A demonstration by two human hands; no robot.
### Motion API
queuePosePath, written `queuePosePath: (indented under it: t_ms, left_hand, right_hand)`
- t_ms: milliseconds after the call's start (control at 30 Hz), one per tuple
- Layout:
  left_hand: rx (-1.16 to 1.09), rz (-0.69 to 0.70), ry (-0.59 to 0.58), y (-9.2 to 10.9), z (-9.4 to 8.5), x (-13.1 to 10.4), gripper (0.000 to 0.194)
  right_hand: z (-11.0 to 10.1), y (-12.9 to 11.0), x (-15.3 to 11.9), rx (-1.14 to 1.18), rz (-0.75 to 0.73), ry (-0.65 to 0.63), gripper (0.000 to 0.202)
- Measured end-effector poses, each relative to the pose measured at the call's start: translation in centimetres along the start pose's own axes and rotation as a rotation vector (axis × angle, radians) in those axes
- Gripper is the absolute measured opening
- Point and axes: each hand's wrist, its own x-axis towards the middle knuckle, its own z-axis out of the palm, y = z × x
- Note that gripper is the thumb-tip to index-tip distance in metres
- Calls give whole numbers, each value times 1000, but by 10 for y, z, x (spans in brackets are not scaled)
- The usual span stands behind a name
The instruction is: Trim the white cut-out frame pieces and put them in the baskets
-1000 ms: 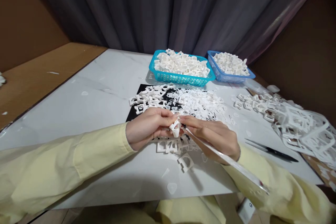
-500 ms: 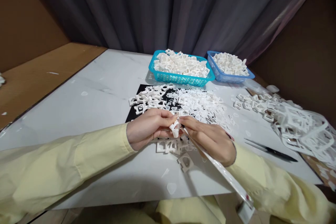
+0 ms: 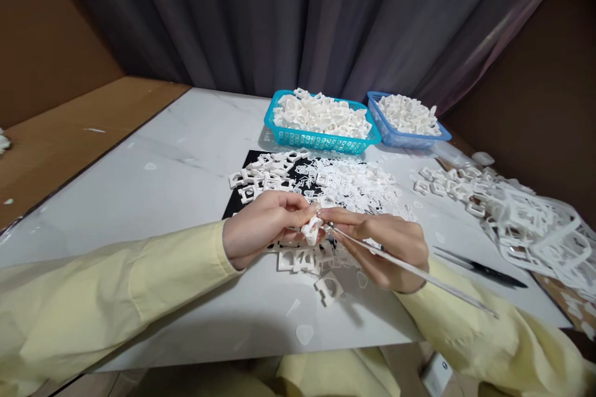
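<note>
Surroundings: a turquoise plastic basket (image 3: pixel 321 136) and a blue plastic basket (image 3: pixel 406 135), both heaped with white square foam frames, stand side by side at the far edge of the white marble tabletop (image 3: pixel 177 155).
Middle of the tabletop: a black mat (image 3: pixel 242 198) carries a scatter of loose white foam frames (image 3: pixel 265 177) and fine white offcuts (image 3: pixel 358 183).
Right edge: a tangled heap of white foam waste strips (image 3: pixel 535 223); a pair of black scissors (image 3: pixel 479 267) lies flat between that heap and the right hand.
In the way: more white frames (image 3: pixel 302 257) lie directly under both hands, nearer the near edge.
Change: the long thin white tool (image 3: pixel 410 267) now slants lower and flatter towards the right than half a second ago; both hands have kept their place.
Left hand (image 3: pixel 263 226): fingers pressed together, pinching a small white foam piece (image 3: pixel 311 229) just above the mat's near edge.
Right hand (image 3: pixel 384 245): fingers closed around the tool, its tip meeting the foam piece.
</note>
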Motion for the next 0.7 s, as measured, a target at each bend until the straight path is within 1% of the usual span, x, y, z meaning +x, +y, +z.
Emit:
queuePosePath:
  t_ms: [100,300,400,500,567,700]
  left_hand:
    - [25,20,9,0,0,0,18]
    - [99,54,10,0,-1,1,19]
    - [162,67,36,1,1,0,21]
    - [196,95,65,3,2,0,21]
    - [189,93,44,3,2,1,23]
    - [134,80,-27,3,3,0,28]
  right_hand:
    - [-2,-1,2,10,-10,-23,15]
    - [3,0,0,-40,14,-17,16]
    - [3,0,-1,-84,32,-1,15]
    - [-1,0,0,-34,74,20,13]
    - [-3,0,1,31,124,29,10]
    - [-4,0,5,80,210,-11,6]
